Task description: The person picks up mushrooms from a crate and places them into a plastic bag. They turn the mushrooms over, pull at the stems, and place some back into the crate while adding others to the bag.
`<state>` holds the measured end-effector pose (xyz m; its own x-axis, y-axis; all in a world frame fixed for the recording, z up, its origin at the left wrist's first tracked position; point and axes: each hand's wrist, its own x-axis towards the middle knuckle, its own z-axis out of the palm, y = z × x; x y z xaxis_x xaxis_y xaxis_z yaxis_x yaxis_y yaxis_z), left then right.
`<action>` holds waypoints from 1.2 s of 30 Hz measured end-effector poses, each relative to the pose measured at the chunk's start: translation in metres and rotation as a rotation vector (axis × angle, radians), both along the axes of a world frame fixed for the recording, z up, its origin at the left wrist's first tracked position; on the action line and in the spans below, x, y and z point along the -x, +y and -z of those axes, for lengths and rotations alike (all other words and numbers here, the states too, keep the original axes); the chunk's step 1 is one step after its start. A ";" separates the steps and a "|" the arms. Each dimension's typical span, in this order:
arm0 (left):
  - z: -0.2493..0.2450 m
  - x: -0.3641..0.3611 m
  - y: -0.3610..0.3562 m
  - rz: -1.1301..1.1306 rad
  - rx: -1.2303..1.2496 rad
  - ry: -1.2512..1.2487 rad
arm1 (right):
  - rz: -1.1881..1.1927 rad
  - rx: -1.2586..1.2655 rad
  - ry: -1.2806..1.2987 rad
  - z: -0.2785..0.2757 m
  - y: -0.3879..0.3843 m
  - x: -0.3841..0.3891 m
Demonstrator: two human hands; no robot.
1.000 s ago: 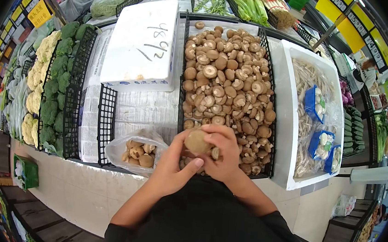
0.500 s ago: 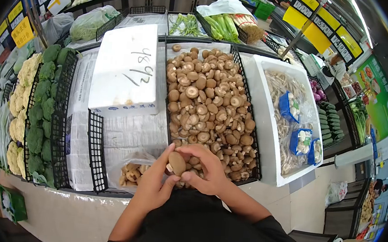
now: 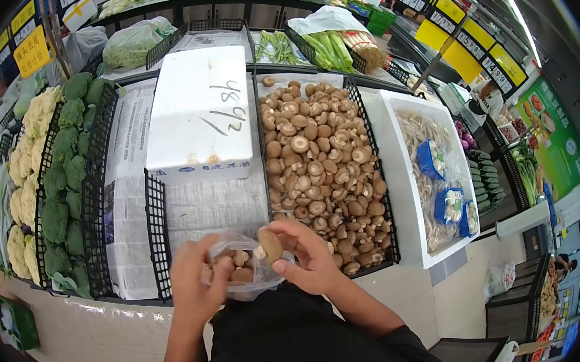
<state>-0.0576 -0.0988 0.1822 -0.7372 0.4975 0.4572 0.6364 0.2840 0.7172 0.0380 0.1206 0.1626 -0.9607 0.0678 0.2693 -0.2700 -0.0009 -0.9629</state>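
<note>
My right hand (image 3: 309,260) pinches one brown shiitake mushroom (image 3: 270,245) between fingers and thumb, its pale stem pointing down and left. The mushroom is at the mouth of a clear plastic bag (image 3: 258,288), which has several brown mushrooms (image 3: 239,273) inside. My left hand (image 3: 197,280), slightly blurred, grips the bag's left rim, the thumb over the opening. Just beyond my hands, a heap of loose shiitake mushrooms (image 3: 326,163) fills a black crate.
A white foam box (image 3: 203,111) with handwritten digits stands on newspaper (image 3: 215,205) to the left. Farther left are broccoli (image 3: 59,178) and cauliflower (image 3: 28,158) behind black mesh dividers (image 3: 154,235). On the right, another foam box (image 3: 399,190) holds pale mushrooms and blue packs (image 3: 432,159).
My left hand has left the mushroom, moved left and taken hold of the bag. My right hand keeps the mushroom, now beside the bag's mouth. The view has shifted slightly.
</note>
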 end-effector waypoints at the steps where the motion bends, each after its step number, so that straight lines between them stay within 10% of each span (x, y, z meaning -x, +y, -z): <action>1: 0.007 0.009 -0.009 -0.059 0.011 0.031 | 0.012 0.021 -0.005 0.001 -0.003 0.001; 36: 0.041 0.015 -0.030 0.117 -0.370 -0.863 | 0.407 -0.169 0.306 -0.001 -0.022 0.036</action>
<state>-0.0729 -0.1290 0.1408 -0.8489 0.5226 -0.0793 -0.1463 -0.0882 0.9853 0.0017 0.0982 0.1632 -0.7414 0.3501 0.5725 -0.4844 0.3111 -0.8177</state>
